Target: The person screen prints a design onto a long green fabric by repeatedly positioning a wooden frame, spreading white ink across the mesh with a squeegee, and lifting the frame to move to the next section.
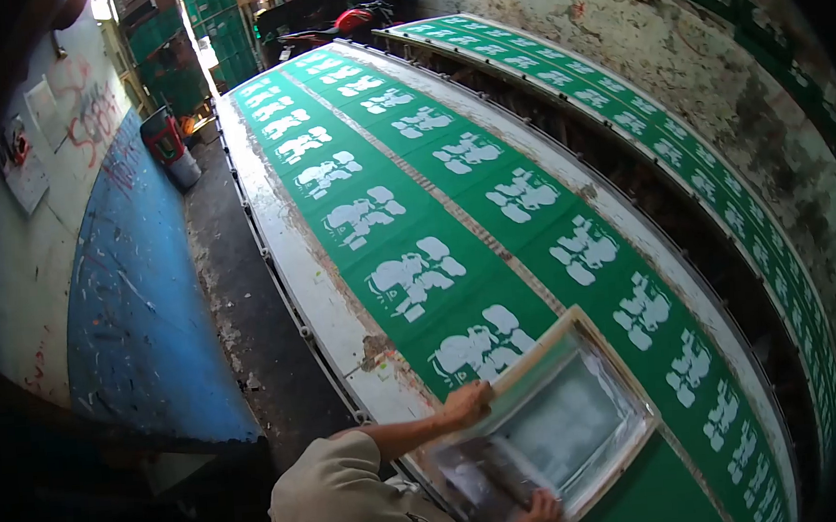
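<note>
A wooden-framed printing screen [626, 368] lies tilted across the green fabric [633, 497] on the long table. My left hand [467, 404] is closed around the screen frame's left edge. Inside the frame, near its lower end, my right hand [537, 517] is curled on what looks like a squeegee [514, 492], blurred and partly hidden by the fingers. A pale rectangular mesh area shows beyond it, with a brownish, smeared area to its left. White printed figures [486, 348] run in rows along the fabric, right up to the frame.
A narrow tape strip [478, 229] divides the fabric lengthwise. To the right stands a second long table [618, 96] with printed green fabric. A blue-painted wall [134, 307] borders the walkway [237, 272] on the left. A red motorcycle [353, 20] stands at the far end.
</note>
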`<state>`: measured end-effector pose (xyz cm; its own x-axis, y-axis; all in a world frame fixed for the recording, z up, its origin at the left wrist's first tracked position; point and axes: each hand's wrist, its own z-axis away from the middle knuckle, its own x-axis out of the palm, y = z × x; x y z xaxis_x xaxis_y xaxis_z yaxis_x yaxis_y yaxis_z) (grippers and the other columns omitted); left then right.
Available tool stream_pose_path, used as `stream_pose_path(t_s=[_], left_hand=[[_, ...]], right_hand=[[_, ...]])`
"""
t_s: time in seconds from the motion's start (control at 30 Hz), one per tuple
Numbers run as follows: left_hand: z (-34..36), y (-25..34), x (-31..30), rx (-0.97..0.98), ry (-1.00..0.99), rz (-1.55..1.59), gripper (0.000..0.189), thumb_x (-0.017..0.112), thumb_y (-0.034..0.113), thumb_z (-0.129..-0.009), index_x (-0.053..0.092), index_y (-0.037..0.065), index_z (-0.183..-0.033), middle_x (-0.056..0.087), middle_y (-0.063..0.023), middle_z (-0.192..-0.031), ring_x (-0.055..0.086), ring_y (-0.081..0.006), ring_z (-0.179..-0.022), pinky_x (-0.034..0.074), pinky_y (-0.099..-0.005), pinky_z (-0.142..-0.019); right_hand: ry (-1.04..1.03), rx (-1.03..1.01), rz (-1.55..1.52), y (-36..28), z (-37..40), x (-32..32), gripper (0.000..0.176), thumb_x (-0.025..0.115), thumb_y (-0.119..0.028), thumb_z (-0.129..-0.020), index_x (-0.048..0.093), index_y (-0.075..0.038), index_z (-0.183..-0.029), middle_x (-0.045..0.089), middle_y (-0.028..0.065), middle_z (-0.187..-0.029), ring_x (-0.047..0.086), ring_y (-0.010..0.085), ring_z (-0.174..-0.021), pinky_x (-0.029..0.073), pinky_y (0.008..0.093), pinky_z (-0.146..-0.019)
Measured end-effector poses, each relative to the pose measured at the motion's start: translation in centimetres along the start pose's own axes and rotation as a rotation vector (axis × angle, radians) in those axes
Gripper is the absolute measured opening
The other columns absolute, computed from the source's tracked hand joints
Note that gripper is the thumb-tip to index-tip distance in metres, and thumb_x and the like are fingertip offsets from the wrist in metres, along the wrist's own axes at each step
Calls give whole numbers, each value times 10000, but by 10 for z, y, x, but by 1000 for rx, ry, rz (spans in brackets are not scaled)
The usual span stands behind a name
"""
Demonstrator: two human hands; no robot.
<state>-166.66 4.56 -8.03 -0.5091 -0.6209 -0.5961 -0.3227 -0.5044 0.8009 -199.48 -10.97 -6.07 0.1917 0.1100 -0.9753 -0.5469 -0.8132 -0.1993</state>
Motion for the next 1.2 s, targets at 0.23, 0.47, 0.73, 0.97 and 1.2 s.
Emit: stream_pose_path(t_s=[0.23, 0.47, 0.73, 0.97, 1.2], left_hand=[[-6, 29, -16, -258, -81, 167, 508, 705, 155, -824, 429, 44, -1236, 635, -267, -1084, 645, -487, -1025, 521, -548, -824], [9, 52, 18, -64, 20, 86, 513, 682, 153, -865, 383, 39, -1265, 651, -274, -1018, 658, -488, -972, 515, -542, -833], [60, 179, 202, -166, -38, 95, 466, 695, 181, -860, 440, 92, -1240, 667, -271, -1065, 646, -498, -1024, 513, -556, -857], [87, 172, 209, 105, 79, -244, 381, 707, 132, -812, 541, 27, -1137, 548, -195, -1097, 543, -407, -1057, 457, -504, -912], [81, 182, 197, 243, -98, -151, 595, 795, 234, -817, 511, 12, -1290, 535, -244, -1213, 512, -432, -1164, 436, -531, -964]], right_hand=[[196, 138, -75, 75, -209, 5, 255, 716, -92, -847, 719, -32, -1095, 704, 146, -1087, 665, 394, -1010, 522, 514, -880], [-243, 909, -529, 136, -58, -43, 662, 821, -440, -830, 673, -193, -1426, 580, 230, -1498, 517, 281, -1425, 304, 581, -1221], [184, 914, -1106, 370, 63, -72, 275, 758, -138, -762, 747, -14, -1007, 687, 65, -888, 638, 223, -764, 503, 382, -702], [215, 1036, -1239, 300, 110, -129, 710, 787, -56, -737, 555, 53, -1399, 637, 163, -1358, 601, 309, -1225, 416, 384, -1062], [102, 565, 239, 238, 90, -111, 373, 794, -149, -752, 726, -86, -1113, 703, 132, -1014, 675, 378, -1019, 501, 447, -960]])
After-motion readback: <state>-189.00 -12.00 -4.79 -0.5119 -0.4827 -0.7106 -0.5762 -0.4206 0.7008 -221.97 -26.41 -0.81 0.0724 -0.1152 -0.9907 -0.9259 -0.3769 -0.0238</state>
